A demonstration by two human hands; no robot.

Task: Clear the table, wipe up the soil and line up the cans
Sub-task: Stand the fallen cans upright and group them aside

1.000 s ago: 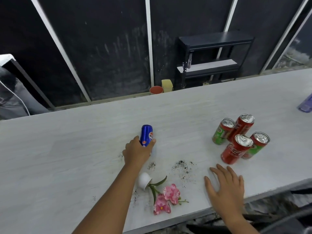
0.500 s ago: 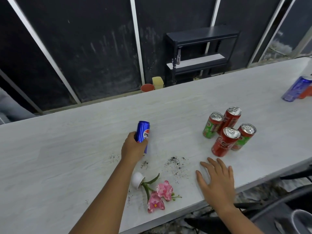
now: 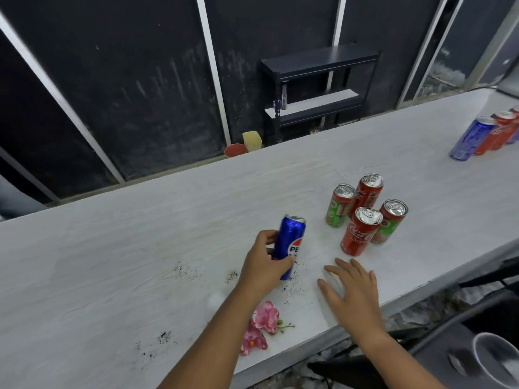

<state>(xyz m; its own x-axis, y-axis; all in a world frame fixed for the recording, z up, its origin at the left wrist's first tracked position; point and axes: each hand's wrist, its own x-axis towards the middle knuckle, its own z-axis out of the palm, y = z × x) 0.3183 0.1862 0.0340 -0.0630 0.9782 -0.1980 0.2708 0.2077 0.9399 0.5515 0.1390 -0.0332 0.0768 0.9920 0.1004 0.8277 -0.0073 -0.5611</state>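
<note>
A: Now, where does the blue can (image 3: 290,245) sit relative to the left hand (image 3: 265,266)?

B: Inside it. The left hand is wrapped around the lower half of the can, thumb on the near face, fingers (image 3: 266,237) curled round the far side. The can stands upright or nearly so. Whether its base touches the table (image 3: 140,248) cannot be told; the hand covers it.

A: And the right hand (image 3: 352,293)?

B: Flat, palm down, fingers spread, holding nothing. It lies near the table's front edge, just in front of the four cans (image 3: 365,214).

A: Describe the blue can.

B: Slim, tall, glossy blue, silver rim, round red-white-blue logo with partial lettering facing the camera.

A: The other items?

B: The four cans stand upright in a tight cluster to the right: two red, two green-and-red. A row of cans (image 3: 488,134) stands at the far right end, a blue one nearest. Specks of soil (image 3: 182,272) lie scattered around the left hand and nearer the front edge. A pink flower (image 3: 264,322) lies just beside the left forearm.
</note>
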